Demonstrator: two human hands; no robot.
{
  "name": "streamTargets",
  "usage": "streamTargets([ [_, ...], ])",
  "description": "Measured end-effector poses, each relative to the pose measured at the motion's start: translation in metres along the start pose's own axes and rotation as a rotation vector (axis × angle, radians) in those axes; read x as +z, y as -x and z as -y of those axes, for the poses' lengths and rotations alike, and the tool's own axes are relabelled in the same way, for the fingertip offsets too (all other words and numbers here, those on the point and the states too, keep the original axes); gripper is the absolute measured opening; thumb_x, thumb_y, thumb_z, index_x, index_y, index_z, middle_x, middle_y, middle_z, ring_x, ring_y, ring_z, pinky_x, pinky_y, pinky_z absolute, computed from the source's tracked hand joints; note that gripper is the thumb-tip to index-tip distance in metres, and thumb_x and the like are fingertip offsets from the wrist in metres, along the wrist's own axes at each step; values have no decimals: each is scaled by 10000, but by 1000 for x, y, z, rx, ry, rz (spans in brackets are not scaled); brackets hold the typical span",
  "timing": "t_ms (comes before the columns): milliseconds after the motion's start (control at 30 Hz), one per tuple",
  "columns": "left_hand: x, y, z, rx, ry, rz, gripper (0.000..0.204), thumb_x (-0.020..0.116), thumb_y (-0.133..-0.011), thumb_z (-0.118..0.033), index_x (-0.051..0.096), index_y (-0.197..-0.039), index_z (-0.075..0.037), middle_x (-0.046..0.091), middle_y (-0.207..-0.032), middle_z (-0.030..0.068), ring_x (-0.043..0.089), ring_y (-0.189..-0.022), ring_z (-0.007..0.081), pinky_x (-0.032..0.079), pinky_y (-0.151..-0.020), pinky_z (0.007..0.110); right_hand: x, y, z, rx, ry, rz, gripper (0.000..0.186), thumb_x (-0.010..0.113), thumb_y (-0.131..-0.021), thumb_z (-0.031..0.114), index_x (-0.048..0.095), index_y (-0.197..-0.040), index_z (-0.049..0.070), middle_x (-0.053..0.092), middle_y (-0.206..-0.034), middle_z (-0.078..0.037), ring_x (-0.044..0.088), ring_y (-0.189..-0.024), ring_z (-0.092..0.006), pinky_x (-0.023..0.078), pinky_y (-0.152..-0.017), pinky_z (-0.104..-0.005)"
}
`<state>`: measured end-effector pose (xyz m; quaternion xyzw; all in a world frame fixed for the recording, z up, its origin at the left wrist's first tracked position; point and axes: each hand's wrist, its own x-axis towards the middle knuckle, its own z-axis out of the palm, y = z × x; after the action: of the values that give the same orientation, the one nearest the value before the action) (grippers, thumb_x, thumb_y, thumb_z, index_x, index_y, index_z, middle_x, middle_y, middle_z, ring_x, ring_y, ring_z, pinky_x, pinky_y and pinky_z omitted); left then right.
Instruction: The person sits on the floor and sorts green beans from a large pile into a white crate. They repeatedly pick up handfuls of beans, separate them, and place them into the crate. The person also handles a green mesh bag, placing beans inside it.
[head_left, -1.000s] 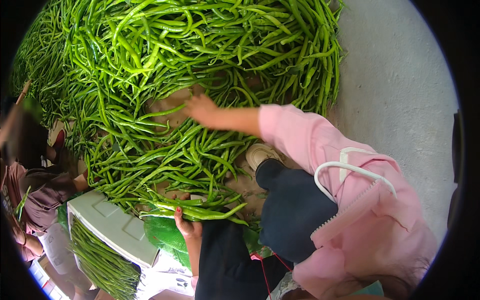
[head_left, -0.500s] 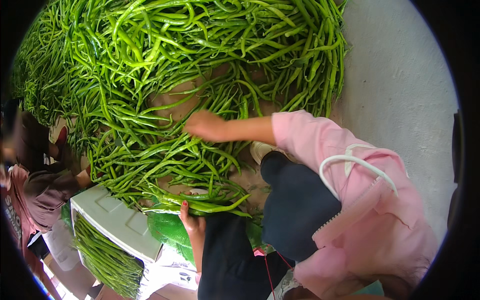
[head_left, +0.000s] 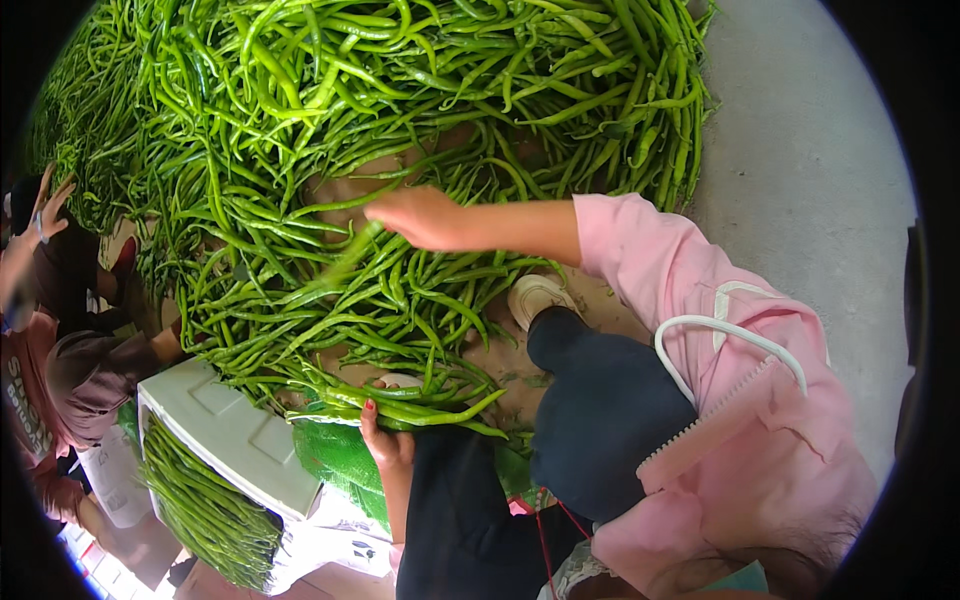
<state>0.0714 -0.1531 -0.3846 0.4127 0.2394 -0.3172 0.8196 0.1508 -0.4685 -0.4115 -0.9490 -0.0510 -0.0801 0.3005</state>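
My left hand (head_left: pixel 387 440), with red-painted nails, is closed around a small bunch of long green chili peppers (head_left: pixel 440 412) beside my dark-trousered knee. Over the pile, my right hand (head_left: pixel 425 217) is closed, at the end of a pink sleeve. A motion-blurred green chili pepper (head_left: pixel 350 262) slants down and left from its fingers. Beneath and beyond it spreads a large heap of loose green chili peppers (head_left: pixel 300 180). Brown floor covering shows through gaps in the heap.
To the left of my knee stands a white foam box (head_left: pixel 225 430) packed with lined-up green chili peppers. Green mesh (head_left: pixel 340 465) lies beside it. Another person (head_left: pixel 40 390) sits at the far left, one hand raised. Grey concrete (head_left: pixel 800 150) lies right of the heap.
My right hand has risen slightly, and a chili pepper now hangs from it. My left hand keeps its bunch in nearly the same place. The other person has raised a hand.
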Motion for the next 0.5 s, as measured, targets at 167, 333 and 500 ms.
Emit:
streamTargets([
  [167, 0, -8, 2, -51, 60, 17, 419, 591, -779, -190, 436, -1152, -76, 540, -1008, 101, 519, -933, 259, 427, -851, 417, 57, -77, -42, 537, -253, 141, 250, 605, -762, 173, 539, -972, 55, 604, -861, -132, 585, -783, -310, 449, -678, -405],
  [333, 9, -11, 8, -58, 47, 9, 422, 607, -765, -171, 442, -1143, -81, 541, -1002, 105, 521, -925, 262, 422, -856, 411, 112, -64, -81, 518, -1, 196, 305, 565, -775, 178, 544, -1050, 47, 607, -910, -144, 581, -854, -306, 448, -721, -392],
  [500, -8, -6, -3, 15, 70, -10, 418, 603, -768, -177, 448, -1133, -43, 540, -1004, 113, 522, -921, 261, 420, -858, 402, 37, -40, 10, 308, -135, 588, 310, 604, -772, 256, 580, -991, 38, 605, -885, -117, 575, -787, -293, 454, -649, -395],
])
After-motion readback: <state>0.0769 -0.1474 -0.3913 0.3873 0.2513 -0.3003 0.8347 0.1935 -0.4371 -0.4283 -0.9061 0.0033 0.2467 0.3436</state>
